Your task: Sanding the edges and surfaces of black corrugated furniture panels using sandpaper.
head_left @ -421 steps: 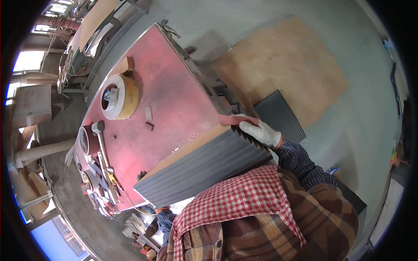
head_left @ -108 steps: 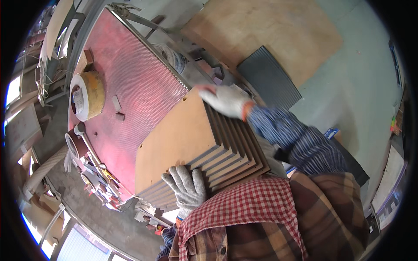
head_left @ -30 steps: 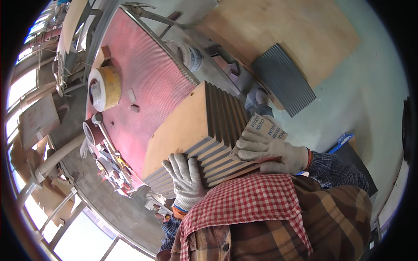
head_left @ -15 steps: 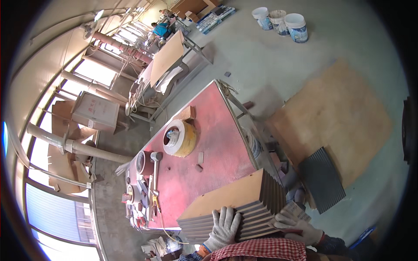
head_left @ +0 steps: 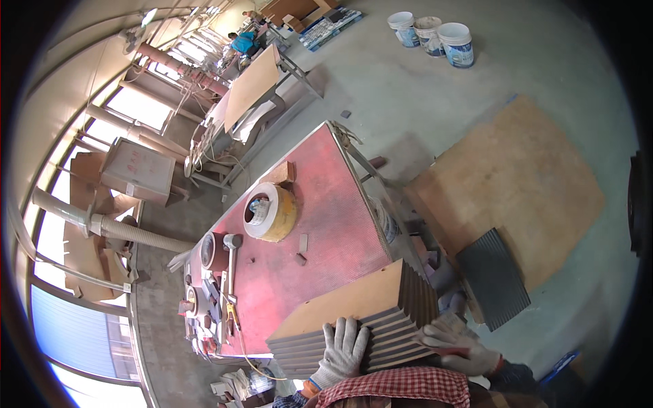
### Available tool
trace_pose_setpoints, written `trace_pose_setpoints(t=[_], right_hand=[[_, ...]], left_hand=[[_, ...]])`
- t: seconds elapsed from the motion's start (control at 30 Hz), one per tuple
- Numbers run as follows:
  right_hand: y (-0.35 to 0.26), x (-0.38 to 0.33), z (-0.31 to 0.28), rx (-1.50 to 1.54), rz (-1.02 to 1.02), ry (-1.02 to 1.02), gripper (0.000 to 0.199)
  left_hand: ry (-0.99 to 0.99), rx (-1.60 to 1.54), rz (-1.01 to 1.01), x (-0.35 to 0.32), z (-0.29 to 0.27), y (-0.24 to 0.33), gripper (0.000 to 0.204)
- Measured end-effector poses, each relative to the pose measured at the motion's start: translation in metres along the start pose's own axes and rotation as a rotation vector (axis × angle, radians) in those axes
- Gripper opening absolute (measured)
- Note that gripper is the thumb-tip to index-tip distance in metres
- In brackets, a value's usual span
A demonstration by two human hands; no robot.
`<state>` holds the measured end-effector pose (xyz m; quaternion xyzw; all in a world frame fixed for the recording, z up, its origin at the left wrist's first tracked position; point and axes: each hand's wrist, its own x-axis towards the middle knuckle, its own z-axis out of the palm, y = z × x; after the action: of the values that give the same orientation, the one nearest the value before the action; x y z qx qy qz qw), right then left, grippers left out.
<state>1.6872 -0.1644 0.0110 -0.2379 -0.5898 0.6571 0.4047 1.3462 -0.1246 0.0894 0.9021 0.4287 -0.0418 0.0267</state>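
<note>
Boards (head_left: pixel 354 292) sit stacked at the near edge of the desk (head_left: pixel 333 238) under my spread left hand (head_left: pixel 342 350), and my right hand (head_left: pixel 464 345), pinching an abrasive sheet (head_left: pixel 454 352), has come to their near right corner, moving the work there.

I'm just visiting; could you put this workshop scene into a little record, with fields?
Left grip: gloved, fingers spread on the panel stack
Right grip: gloved, holding a reddish-edged sheet beside the stack's right end
Panel stack: tan top, dark stepped edges
Table: red, textured top
On table: yellow roll, long-handled mallet
Floor: brown board, three buckets
</note>
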Motion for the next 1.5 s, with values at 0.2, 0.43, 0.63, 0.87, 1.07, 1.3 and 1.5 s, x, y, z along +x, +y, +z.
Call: trace_pose_setpoints(t=[0.2, 0.43, 0.63, 0.87, 1.07, 1.3, 1.5], right_hand=[[0.061, 0.063, -0.031, -0.301, -0.054, 0.085, 0.056], [0.137, 0.161, -0.056, -0.153, 0.3, 0.177, 0.053], [0.08, 0.019, -0.034, -0.161, 0.312, 0.194, 0.063], [0.156, 0.164, -0.073, -0.236, 0.189, 0.122, 0.056], [0.173, 0.155, -0.075, -0.168, 0.31, 0.142, 0.057], [0.073, 0.06, -0.051, -0.177, 0.201, 0.204, 0.059], [0.097, 0.197, -0.071, 0.221, 0.238, 0.145, 0.057]], left_hand=[[0.034, 0.022, -0.047, 0.001, 0.0, 0.005, 0.058], [-0.001, 0.038, -0.066, -0.001, 0.009, 0.005, 0.062], [0.008, 0.034, -0.044, -0.024, 0.028, -0.002, 0.053], [-0.037, -0.025, -0.069, -0.015, 0.016, -0.001, 0.066], [-0.093, -0.122, -0.125, 0.001, -0.008, -0.001, 0.08], [-0.034, -0.052, -0.003, 0.031, -0.024, -0.052, 0.123], [0.025, -0.034, -0.038, 0.064, -0.027, -0.084, 0.128]])
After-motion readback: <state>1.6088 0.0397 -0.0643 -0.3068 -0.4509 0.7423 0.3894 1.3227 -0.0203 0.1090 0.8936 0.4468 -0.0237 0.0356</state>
